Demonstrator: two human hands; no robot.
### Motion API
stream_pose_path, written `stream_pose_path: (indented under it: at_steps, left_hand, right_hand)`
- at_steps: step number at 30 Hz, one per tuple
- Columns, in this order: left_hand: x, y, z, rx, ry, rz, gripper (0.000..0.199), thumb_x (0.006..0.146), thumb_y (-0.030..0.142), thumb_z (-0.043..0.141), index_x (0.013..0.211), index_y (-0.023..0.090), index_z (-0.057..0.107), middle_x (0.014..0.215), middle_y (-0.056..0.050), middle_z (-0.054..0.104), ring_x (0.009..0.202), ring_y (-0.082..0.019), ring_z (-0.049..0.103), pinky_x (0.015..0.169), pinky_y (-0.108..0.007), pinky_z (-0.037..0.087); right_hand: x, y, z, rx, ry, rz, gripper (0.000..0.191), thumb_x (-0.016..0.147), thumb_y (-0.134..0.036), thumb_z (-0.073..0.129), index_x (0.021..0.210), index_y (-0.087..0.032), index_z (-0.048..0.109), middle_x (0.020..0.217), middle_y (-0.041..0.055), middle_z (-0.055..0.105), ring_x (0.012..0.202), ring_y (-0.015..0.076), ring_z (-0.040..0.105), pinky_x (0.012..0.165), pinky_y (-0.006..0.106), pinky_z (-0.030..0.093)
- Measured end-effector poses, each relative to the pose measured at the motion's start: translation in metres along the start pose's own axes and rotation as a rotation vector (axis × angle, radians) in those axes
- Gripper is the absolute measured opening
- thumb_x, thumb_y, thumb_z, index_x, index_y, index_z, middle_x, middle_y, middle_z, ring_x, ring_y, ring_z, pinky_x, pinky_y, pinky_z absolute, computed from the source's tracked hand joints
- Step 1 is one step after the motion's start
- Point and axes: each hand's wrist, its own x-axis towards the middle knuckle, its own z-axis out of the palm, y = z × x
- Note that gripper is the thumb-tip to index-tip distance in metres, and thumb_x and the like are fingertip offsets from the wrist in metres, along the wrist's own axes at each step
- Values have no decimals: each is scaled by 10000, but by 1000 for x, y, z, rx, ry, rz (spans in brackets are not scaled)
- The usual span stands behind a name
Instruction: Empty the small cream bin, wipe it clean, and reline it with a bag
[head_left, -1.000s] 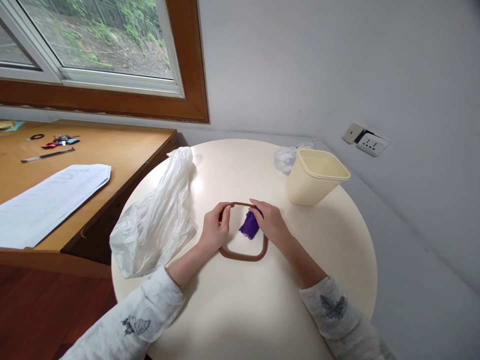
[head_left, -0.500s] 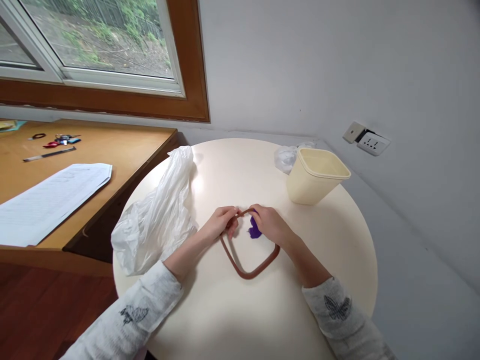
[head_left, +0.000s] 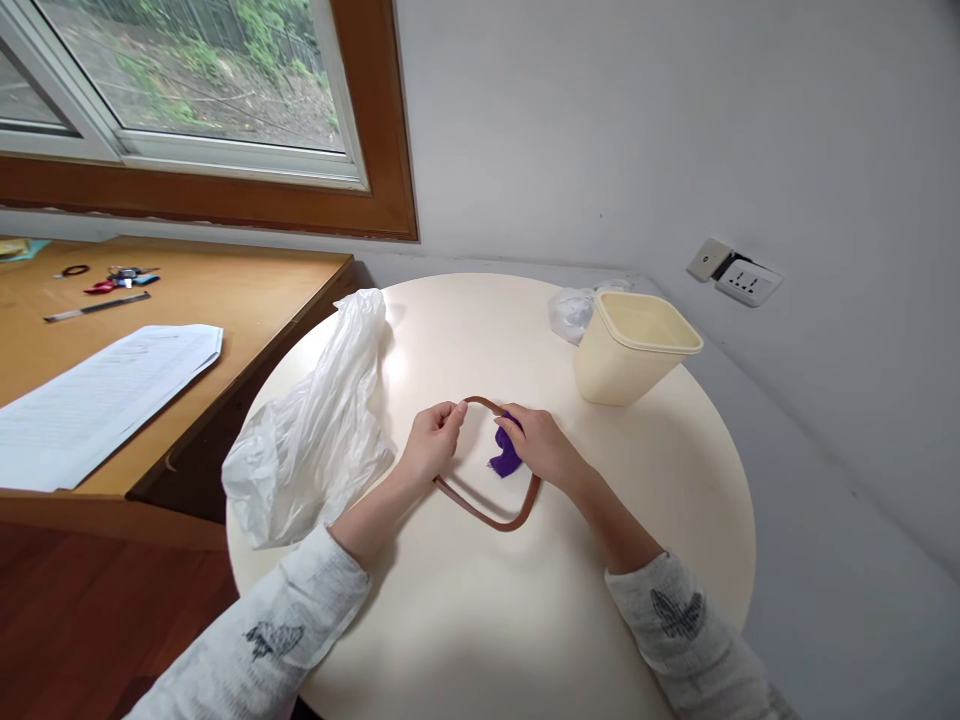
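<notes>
Both hands hold a brown rounded-square ring (head_left: 491, 521), which looks like a bin's rim ring, over the round table. My left hand (head_left: 433, 440) is closed on its far left part, thumb on top. With my right hand (head_left: 541, 443) I pinch a crumpled purple cloth (head_left: 507, 455) against the ring's far right side. A loose end of the cloth hangs inside the ring. The right fingers partly hide the cloth and the ring.
On the white round table (head_left: 480, 620), a white plastic bag (head_left: 307, 450) lies left. A cream bin (head_left: 630, 350) stands back right beside a clear bag (head_left: 571, 315). The wooden desk (head_left: 262, 285) at left holds papers (head_left: 112, 400), keys (head_left: 127, 275) and a pen (head_left: 97, 306).
The ring has turned and shifted slightly away in my hands. My left fingers have closed on its far edge, and more of the purple cloth shows by my right hand.
</notes>
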Motion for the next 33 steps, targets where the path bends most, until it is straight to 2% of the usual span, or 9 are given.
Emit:
stream_pose_path:
  at_steps: [6, 11, 14, 17, 20, 23, 27, 30, 33]
  left_hand:
    - [-6, 3, 1, 9, 262, 158, 366, 801, 437, 499, 563, 197, 357, 428, 73, 295, 375, -65, 289, 379, -206, 233]
    - [-4, 3, 1, -120, 337, 243, 328, 821, 413, 490, 604, 197, 375, 443, 81, 283, 375, -62, 283, 380, -194, 246]
    - [2, 3, -4, -292, 202, 170, 320, 829, 411, 488, 623, 187, 388, 438, 92, 257, 353, -45, 241, 366, -179, 214]
    - [8, 5, -12, -395, -48, -43, 330, 831, 447, 467, 650, 173, 431, 417, 85, 297, 325, -40, 249, 354, -182, 217]
    - [10, 8, -18, -345, -270, -265, 345, 824, 475, 466, 686, 158, 482, 408, 78, 318, 308, -38, 244, 337, -185, 208]
    - [9, 12, -20, -242, -345, -309, 332, 797, 451, 535, 663, 153, 474, 425, 95, 250, 325, -19, 180, 333, -167, 131]
    - [6, 13, -18, -296, -197, -121, 368, 801, 424, 550, 598, 162, 391, 458, 101, 190, 359, -16, 166, 357, -160, 142]
    - [5, 13, -13, -386, -63, -14, 355, 817, 411, 532, 610, 170, 374, 465, 101, 178, 369, -24, 173, 368, -163, 173]
    - [3, 12, -8, -445, 74, 67, 366, 837, 407, 500, 599, 177, 343, 472, 99, 170, 372, -28, 168, 368, -172, 184]
  right_hand:
    - [5, 12, 3, 318, 123, 126, 251, 852, -330, 403, 865, -191, 611, 812, 23, 656, 756, 149, 606, 708, 267, 448]
    - [6, 13, 17, 520, 99, 281, 351, 835, -444, 421, 871, -152, 613, 797, 53, 659, 720, 165, 624, 639, 271, 476]
    - [5, 14, 21, 417, 106, 297, 333, 859, -402, 391, 973, -162, 592, 851, 57, 653, 755, 158, 620, 662, 269, 470]
    - [3, 15, 17, 159, 140, 238, 290, 882, -323, 361, 1030, -179, 565, 853, 56, 643, 812, 162, 600, 718, 279, 446]
    - [0, 14, 11, 13, 77, 170, 267, 891, -286, 352, 1029, -180, 555, 828, 59, 638, 769, 162, 593, 703, 283, 436]
    - [-3, 13, 9, 32, 35, 94, 257, 894, -301, 357, 1019, -201, 557, 835, 42, 638, 762, 157, 594, 713, 289, 441]
    - [1, 19, 12, 236, 132, 86, 271, 887, -325, 364, 1059, -225, 549, 913, 26, 638, 861, 158, 600, 799, 317, 456]
    - [5, 21, 21, 443, 203, 172, 304, 869, -363, 388, 1062, -192, 551, 980, 49, 635, 926, 176, 596, 844, 349, 462]
    - [4, 15, 36, 596, 192, 263, 326, 853, -388, 411, 1055, -174, 551, 995, 67, 636, 924, 188, 602, 829, 362, 479]
